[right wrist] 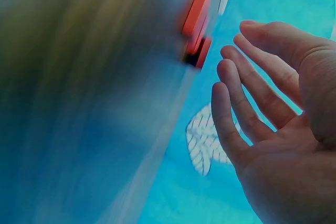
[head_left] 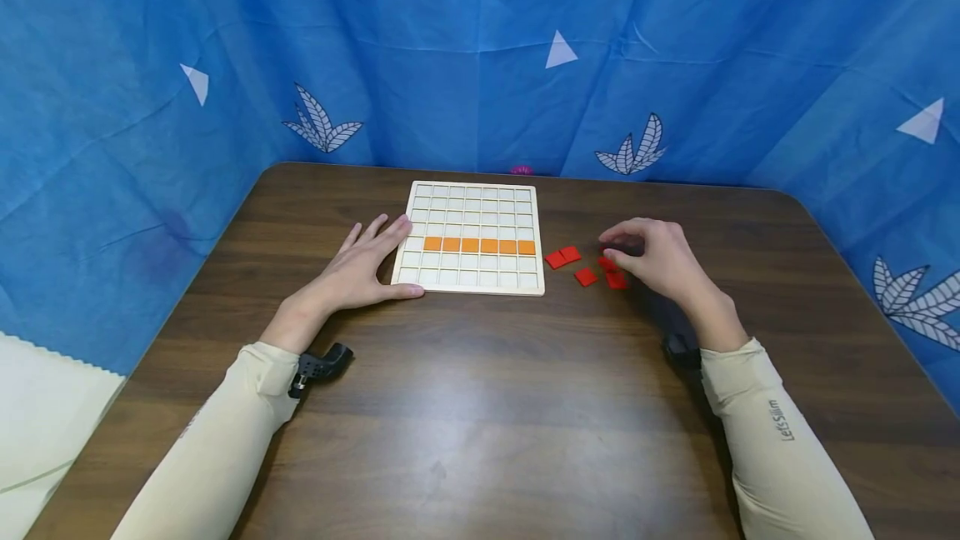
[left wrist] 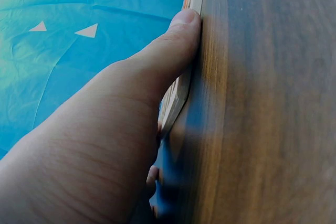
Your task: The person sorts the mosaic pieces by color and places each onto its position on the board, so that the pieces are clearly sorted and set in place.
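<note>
A pale square board (head_left: 480, 291) with a grid of cells lies on the table. One row of it holds several orange tiles (head_left: 469, 246), with the leftmost cell of that row bare. My left hand (head_left: 363, 267) rests at the board's left side, fingers spread, and its thumb touches the front left corner; the thumb also shows against the board's edge (left wrist: 176, 100) in the left wrist view. Several red tiles (head_left: 585, 277) lie loose to the right of the board. Just above the rightmost ones hovers my right hand (head_left: 660, 255), fingers loosely bent, thumb apart, holding nothing.
The brown wooden table (head_left: 480, 407) spreads around the board, with its far edge close behind it. A blue patterned curtain (head_left: 450, 48) hangs behind and at both sides. White cloth (head_left: 45, 407) shows at the lower left.
</note>
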`<control>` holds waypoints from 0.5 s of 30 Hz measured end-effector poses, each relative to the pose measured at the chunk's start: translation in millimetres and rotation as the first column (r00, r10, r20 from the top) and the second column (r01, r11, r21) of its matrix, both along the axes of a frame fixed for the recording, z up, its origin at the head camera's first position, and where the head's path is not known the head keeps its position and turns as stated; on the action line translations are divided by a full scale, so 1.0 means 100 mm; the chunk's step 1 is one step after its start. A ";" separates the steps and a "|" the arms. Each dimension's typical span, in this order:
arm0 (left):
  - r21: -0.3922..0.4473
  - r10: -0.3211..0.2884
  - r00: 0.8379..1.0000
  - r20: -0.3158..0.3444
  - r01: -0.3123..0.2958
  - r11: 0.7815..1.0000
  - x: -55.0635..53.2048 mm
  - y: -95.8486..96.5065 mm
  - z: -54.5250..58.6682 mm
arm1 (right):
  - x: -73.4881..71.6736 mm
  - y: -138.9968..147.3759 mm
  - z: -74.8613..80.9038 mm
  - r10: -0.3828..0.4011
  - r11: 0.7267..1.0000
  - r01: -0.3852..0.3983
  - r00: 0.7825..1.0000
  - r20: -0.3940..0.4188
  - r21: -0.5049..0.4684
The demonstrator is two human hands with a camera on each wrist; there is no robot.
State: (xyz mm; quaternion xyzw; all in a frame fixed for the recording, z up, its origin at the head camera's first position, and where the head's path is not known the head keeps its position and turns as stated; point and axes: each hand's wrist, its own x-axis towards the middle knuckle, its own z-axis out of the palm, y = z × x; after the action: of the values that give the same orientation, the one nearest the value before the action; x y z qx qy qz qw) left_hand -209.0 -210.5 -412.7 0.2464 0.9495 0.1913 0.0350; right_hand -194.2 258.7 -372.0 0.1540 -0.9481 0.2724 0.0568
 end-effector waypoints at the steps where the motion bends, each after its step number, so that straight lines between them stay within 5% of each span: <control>1: 0.000 -0.001 1.000 0.001 0.001 1.000 0.00 0.00 0.00 | 0.03 0.05 0.00 -0.004 1.000 0.004 1.000 0.003 0.000; 15: -0.003 -0.009 1.000 -0.002 0.009 1.000 -0.01 -0.01 0.00 | 0.19 0.32 -0.02 0.017 1.000 -0.019 0.998 0.062 0.021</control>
State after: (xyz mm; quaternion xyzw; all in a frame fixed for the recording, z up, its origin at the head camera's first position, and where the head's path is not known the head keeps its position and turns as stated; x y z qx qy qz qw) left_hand -210.3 -211.3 -413.0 0.2507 0.9487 0.1897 0.0352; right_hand -175.0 290.2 -374.4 0.1547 -0.9508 0.2674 0.0236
